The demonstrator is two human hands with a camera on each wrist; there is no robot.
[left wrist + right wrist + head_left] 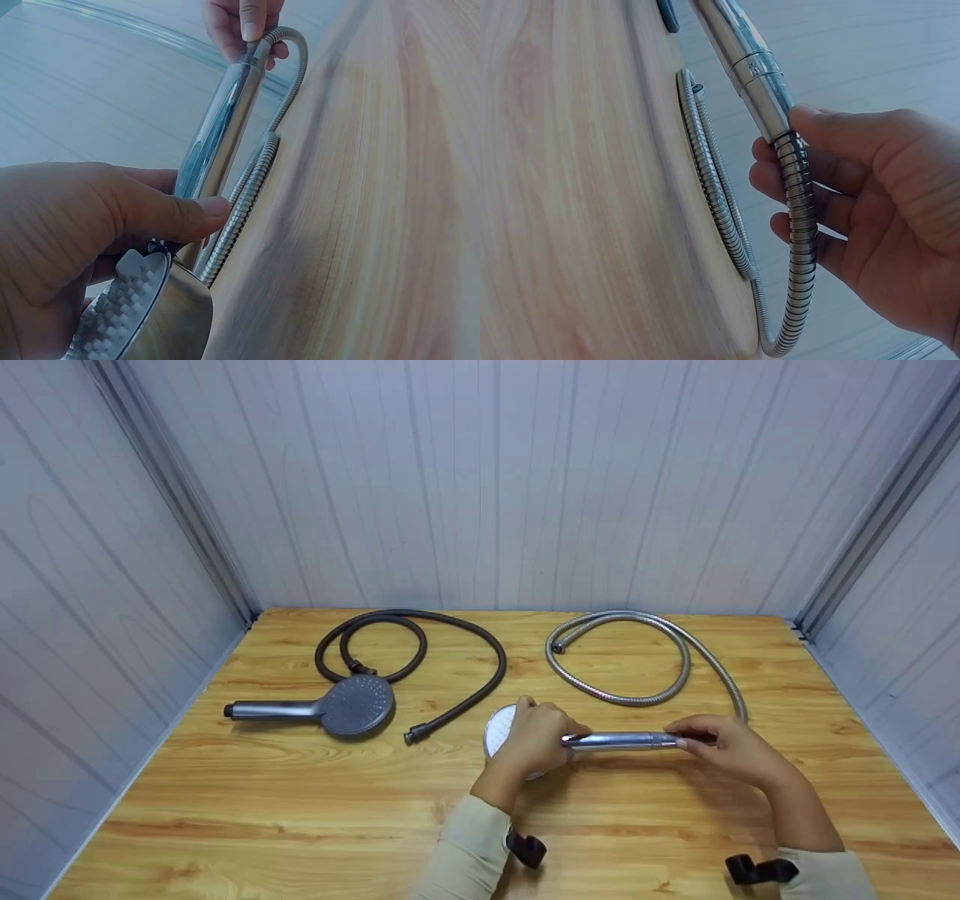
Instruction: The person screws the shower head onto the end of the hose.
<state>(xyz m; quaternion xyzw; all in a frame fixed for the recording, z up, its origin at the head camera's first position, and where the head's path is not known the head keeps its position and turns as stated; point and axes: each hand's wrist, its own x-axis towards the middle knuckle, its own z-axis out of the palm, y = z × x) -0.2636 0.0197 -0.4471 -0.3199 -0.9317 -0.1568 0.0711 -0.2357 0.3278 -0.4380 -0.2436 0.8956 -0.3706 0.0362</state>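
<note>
My left hand (536, 739) grips a chrome shower head (615, 742) at the neck, thumb along the handle. Its white nozzle face lies partly hidden behind the hand, toward the left. At the handle's other end, my right hand (739, 750) pinches the metal connector (767, 112) of a silver shower hose (801, 217). The connector meets the handle end in line with it; how far it is threaded I cannot tell. From there the hose bends down behind the right-hand fingers and runs to a loop on the table.
On the left of the wooden table (300, 825) lies a dark grey shower head (357, 705), handle pointing left. A coiled dark hose (499, 660) lies just behind it, one end toward the middle. Pale panel walls (480, 487) enclose the back and sides.
</note>
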